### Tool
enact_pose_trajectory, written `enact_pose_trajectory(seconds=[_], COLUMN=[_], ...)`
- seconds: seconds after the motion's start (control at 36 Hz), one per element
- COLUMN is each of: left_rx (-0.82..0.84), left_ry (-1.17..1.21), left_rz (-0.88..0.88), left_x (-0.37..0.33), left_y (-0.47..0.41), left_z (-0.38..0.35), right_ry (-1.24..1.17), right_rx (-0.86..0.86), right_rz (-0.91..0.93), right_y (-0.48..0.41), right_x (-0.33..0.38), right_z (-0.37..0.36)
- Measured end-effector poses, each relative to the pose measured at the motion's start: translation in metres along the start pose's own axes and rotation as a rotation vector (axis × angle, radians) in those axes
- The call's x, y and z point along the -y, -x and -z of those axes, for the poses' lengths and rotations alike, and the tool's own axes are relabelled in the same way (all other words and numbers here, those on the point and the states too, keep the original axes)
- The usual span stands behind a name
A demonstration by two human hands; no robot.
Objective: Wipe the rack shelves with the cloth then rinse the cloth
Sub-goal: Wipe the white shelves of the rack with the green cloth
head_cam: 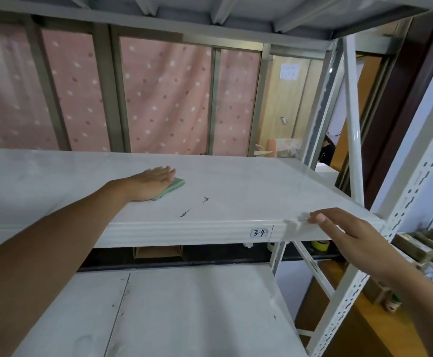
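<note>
A white metal rack [352, 150] stands before a pink dotted curtain [164, 99], and its middle shelf [236, 184] is being wiped. The green cloth [173, 188] is pressed flat on the shelf under the left hand [149, 182], whose fingers are laid out straight and together on top of it. The right hand [349, 233] is held open, fingers apart, at the shelf's front edge, gripping nothing. Dark marks [196, 206] lie just beside the cloth; firm, overlapping strokes toward them would probably serve best, with the lower shelf [184, 305] taken afterwards.
</note>
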State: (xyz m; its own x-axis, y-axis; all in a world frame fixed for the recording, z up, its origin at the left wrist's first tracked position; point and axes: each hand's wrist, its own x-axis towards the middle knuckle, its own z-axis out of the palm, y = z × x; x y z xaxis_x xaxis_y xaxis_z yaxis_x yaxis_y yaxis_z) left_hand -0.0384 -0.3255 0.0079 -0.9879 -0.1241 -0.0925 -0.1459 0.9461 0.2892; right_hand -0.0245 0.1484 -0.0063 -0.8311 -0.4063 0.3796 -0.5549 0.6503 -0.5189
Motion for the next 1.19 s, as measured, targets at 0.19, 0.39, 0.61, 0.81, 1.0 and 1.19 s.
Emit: enact_pose_trajectory(seconds=[0.19, 0.39, 0.61, 0.81, 1.0, 1.19], left_rx=[0.040, 0.067, 0.076, 0.115, 0.133, -0.228], left_ry=[0.020, 0.261, 0.135, 0.120, -0.080, -0.280], left_rz=[-0.061, -0.055, -0.170, -0.184, -0.268, -0.319], left_x=[-0.026, -0.061, -0.079, -0.087, -0.105, -0.093], left_y=[0.007, 0.006, 0.004, 0.029, 0.071, 0.127], left_z=[-0.006, -0.010, -0.020, -0.026, -0.033, -0.062], right_ry=[-0.010, -0.005, 0.027, -0.034, -0.116, -0.174], right_rx=[0.035, 0.023, -0.015, -0.087, -0.010, 0.136], right_rz=[0.047, 0.044, 0.008, 0.001, 0.099, 0.194], right_y=[-0.011, -0.007, 0.016, 0.020, -0.023, -0.078], right_x=[0.007, 0.000, -0.013, -0.005, 0.037, 0.099], right_z=[-0.010, -0.004, 0.012, 0.016, -0.018, -0.070])
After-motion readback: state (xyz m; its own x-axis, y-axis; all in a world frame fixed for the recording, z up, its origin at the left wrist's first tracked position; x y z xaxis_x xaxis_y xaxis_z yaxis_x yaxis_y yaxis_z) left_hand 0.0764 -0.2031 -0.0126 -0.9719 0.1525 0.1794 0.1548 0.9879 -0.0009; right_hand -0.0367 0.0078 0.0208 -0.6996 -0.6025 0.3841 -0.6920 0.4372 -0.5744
